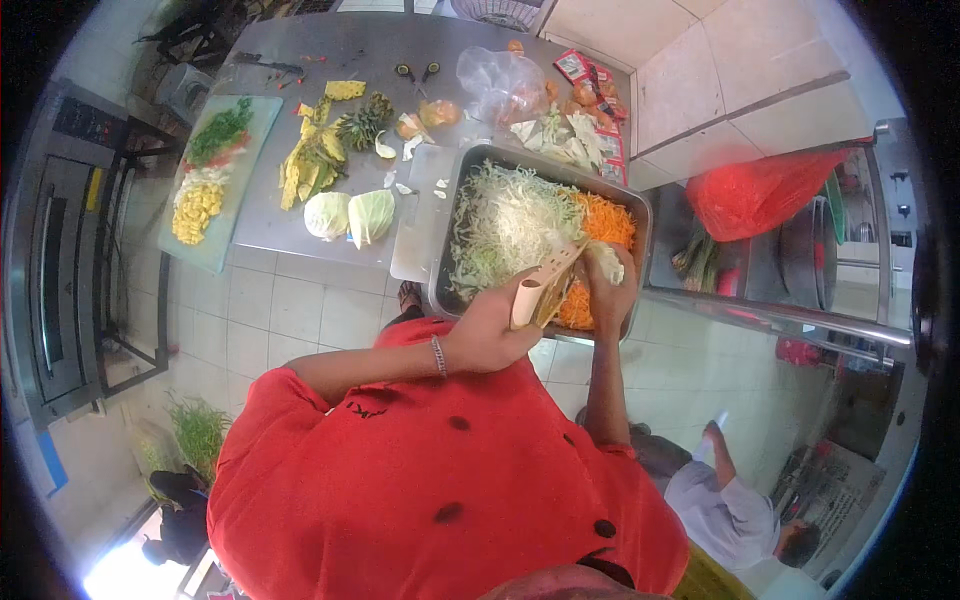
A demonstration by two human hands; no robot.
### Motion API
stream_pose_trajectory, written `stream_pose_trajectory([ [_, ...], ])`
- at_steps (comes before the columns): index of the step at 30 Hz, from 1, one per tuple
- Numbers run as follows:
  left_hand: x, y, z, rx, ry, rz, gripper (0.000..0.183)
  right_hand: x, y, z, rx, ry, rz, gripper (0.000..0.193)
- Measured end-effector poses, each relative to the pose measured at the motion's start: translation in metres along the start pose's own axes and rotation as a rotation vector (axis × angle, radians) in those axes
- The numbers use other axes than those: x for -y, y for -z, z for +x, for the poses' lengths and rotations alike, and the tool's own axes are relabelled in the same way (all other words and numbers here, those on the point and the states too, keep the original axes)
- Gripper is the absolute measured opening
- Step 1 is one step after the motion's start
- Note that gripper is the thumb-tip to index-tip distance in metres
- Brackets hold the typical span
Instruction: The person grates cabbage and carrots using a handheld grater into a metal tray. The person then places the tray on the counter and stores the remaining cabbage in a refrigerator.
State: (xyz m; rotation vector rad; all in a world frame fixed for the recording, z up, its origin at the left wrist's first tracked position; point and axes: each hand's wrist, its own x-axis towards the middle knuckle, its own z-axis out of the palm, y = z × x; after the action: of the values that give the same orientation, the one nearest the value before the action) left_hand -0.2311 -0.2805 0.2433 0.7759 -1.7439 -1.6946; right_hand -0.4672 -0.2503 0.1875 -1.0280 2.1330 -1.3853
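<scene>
My left hand (492, 328) is closed round the handle end of a cream grater (553, 268) with small holes, tilted over a deep metal tray (440, 262). In my right hand (612, 292) is a pale cabbage piece (606, 262), held up close beside the grater's face; whether the two touch I cannot tell. Below, the tray holds a heap of shredded cabbage (505, 215) on the left and shredded carrot (606, 218) on the right. Two cut cabbage pieces (348, 217) lie on the steel table to the tray's left.
A board (225, 165) at the far left carries chopped greens and yellow cubes. Pineapple peel (312, 160), scissors (418, 72), a clear plastic bag (500, 85) and cabbage leaves (565, 138) lie on the table. A red bag (765, 195) sits at right; another person (725, 505) is behind me.
</scene>
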Motion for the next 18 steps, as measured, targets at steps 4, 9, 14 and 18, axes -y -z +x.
stream_pose_trajectory([
  [4, 0.018, -0.003, 0.0, -0.076, 0.025, -0.029, 0.064, 0.037, -0.008, -0.044, 0.166, 0.479, -0.028, 0.044],
  [9, 0.011, -0.005, 0.003, -0.082, -0.046, 0.013, 0.064, -0.013, 0.0, -0.009, 0.039, 0.165, -0.047, 0.042],
  [14, 0.026, -0.001, 0.001, -0.04, 0.051, -0.055, 0.064, 0.012, -0.009, -0.018, 0.092, 0.161, 0.046, 0.046],
  [18, 0.01, -0.003, 0.001, -0.097, -0.083, 0.061, 0.063, -0.003, -0.006, -0.022, 0.135, 0.204, 0.054, 0.05],
])
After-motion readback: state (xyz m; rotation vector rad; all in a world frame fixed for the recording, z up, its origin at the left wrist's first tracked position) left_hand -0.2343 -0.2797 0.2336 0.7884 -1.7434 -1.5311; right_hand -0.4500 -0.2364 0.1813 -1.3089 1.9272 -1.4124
